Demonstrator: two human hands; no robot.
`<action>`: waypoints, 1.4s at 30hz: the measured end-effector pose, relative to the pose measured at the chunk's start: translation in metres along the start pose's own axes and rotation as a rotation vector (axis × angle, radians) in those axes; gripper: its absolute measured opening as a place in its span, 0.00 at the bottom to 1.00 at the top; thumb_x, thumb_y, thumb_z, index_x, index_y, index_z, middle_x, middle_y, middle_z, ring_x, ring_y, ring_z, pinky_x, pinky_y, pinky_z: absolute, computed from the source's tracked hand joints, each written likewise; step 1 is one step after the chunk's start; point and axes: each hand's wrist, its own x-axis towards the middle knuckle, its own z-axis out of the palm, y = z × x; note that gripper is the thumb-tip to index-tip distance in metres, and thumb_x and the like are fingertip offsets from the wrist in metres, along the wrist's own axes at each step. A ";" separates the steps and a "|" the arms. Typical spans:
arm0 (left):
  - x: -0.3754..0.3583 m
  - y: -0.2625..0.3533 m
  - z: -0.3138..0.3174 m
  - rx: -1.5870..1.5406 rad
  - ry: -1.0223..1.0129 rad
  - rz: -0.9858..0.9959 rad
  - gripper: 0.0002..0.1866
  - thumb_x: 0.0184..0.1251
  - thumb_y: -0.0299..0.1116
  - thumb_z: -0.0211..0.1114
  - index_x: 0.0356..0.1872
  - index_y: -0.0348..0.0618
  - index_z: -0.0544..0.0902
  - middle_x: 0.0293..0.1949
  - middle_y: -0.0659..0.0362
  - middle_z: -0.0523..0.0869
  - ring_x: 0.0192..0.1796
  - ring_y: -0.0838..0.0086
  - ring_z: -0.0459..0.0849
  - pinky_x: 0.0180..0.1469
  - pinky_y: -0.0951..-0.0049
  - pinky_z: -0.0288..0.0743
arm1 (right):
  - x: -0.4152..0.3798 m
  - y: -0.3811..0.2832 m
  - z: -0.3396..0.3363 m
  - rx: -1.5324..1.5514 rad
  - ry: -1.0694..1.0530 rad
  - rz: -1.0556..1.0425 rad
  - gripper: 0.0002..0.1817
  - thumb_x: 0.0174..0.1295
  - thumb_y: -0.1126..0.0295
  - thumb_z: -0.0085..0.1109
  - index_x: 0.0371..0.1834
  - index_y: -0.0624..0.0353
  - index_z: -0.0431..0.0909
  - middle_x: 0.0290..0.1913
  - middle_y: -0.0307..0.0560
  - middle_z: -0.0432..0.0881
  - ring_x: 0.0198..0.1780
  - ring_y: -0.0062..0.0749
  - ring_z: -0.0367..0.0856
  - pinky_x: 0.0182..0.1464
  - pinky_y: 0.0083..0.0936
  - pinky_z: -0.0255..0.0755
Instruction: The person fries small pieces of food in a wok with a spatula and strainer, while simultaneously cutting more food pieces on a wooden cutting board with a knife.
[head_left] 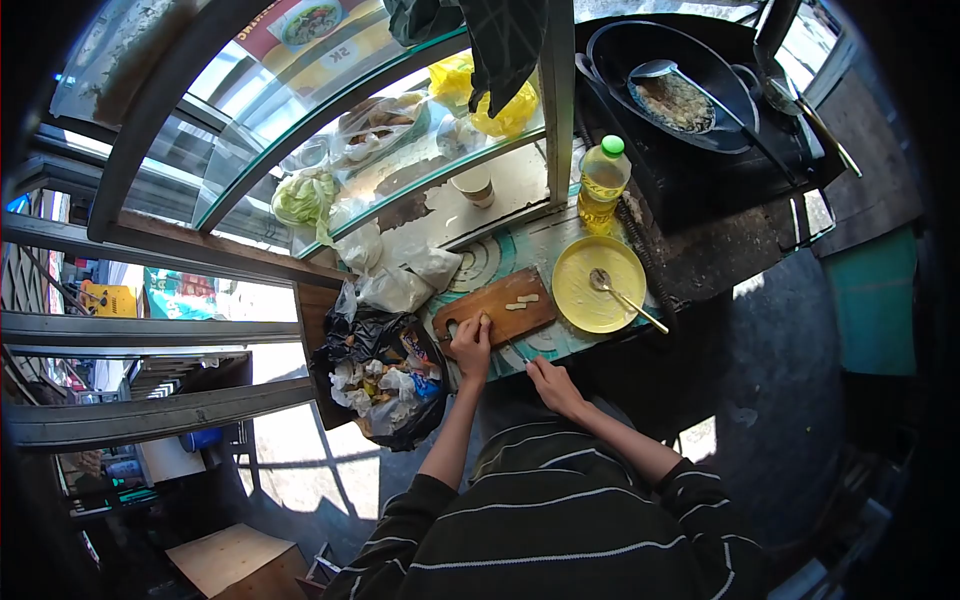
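Observation:
My left hand (470, 346) rests on the left part of a wooden cutting board (497, 303), its fingers pinched together; what they hold is too small to make out. Pale slices (521, 302) lie on the board's right part. My right hand (553, 384), just off the front edge of the board, is closed on a knife (517, 351) whose thin blade points to the board. To the right of the board is a yellow plate (573, 292) with a spoon (625, 300) on it. An oil bottle (602, 186) with a green cap stands behind the plate.
A wok (625, 50) with food and a ladle sits on the stove at the back right. Left of the board is a black trash bag (424, 420) of waste. Behind it are plastic bags (393, 290), and a glass case holds lettuce (303, 200) and a paper cup (474, 187).

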 end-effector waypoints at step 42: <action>0.003 0.009 -0.002 0.007 0.030 -0.043 0.11 0.57 0.28 0.62 0.41 0.36 0.81 0.31 0.50 0.81 0.31 0.61 0.82 0.32 0.69 0.73 | 0.000 0.011 0.012 0.455 -0.197 0.427 0.17 0.67 0.54 0.39 0.30 0.57 0.67 0.14 0.37 0.64 0.11 0.18 0.61 0.12 0.17 0.56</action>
